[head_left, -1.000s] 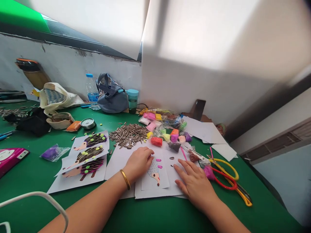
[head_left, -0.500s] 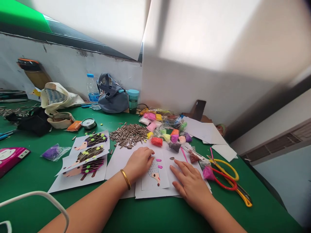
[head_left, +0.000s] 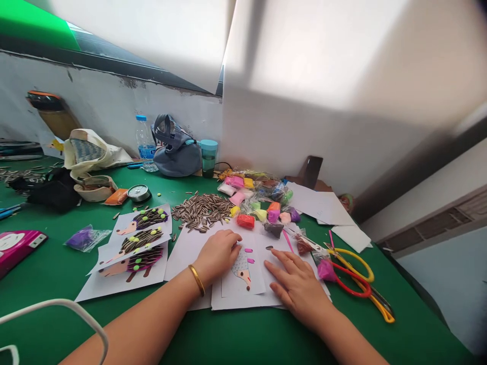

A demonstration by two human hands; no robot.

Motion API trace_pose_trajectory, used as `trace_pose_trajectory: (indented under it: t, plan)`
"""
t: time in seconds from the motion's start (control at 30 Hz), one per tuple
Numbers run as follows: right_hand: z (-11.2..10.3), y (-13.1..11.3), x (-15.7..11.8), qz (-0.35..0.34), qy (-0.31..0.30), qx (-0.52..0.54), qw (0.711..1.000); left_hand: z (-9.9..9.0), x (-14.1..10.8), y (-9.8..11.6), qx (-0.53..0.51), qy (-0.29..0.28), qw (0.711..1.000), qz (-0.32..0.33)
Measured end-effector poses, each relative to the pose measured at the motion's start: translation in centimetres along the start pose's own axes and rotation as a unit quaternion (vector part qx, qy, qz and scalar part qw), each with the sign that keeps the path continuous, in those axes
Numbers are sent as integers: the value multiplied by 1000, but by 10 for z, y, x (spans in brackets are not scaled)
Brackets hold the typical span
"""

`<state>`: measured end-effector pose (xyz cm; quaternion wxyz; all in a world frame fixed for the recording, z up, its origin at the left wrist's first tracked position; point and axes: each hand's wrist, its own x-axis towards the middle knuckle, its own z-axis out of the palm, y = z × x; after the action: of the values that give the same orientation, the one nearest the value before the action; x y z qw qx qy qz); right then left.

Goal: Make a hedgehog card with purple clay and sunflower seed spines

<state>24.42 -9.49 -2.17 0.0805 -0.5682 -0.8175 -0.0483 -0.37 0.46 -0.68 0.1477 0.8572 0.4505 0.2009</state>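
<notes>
Left hand [head_left: 218,252] resting half-curled, seemingly empty, beside grey-dotted paper hedgehog cutout [head_left: 242,271]; right hand [head_left: 298,289] lying flat, fingers spread, on white paper sheet [head_left: 243,302]. Loose striped sunflower seed [head_left: 269,247] risking displacement if fingers slide.

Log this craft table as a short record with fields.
Left hand: curled on white paper, gold bangle on wrist
Right hand: flat on the paper, fingers spread
Nearest piece: paper hedgehog, pink clay bits beside it
Nearby: sunflower seeds, modelling clay packets, seed-covered hedgehog sheets, red-handled scissors
</notes>
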Motion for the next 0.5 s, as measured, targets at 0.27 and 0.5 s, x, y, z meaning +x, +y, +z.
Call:
trace_pose_trajectory:
  t: [0.27,0.5]
  plan:
    - [-5,10,2,-9,15,70,997,1,0,-1,2,-2,1000,1]
    - [-3,18,15,74,73,174,979,1,1,-1,-1,1,1000,4]
